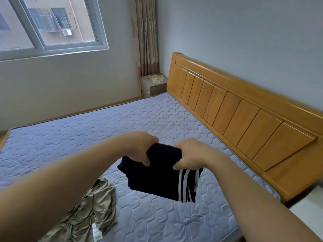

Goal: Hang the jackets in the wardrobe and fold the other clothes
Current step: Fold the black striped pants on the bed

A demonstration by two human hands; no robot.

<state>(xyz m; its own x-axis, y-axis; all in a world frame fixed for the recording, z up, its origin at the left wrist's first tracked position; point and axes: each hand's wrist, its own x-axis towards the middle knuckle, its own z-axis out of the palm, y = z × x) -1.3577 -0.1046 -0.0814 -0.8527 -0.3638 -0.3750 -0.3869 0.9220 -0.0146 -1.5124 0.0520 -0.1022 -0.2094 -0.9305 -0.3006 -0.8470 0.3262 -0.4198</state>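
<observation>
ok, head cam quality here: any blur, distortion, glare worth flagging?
Head view: wide-angle distortion bows the headboard and window frame; soft daylight, no harsh shadows, only a faint sheen on the headboard's top rail; left hand, right hand and the black striped shorts they grip are fairly sharp; forearms near the lens look soft.

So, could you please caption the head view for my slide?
Left hand and right hand hold a dark striped garment above the mattress, khaki garment nearby.

Soft window daylight, wide-angle bowing
</observation>
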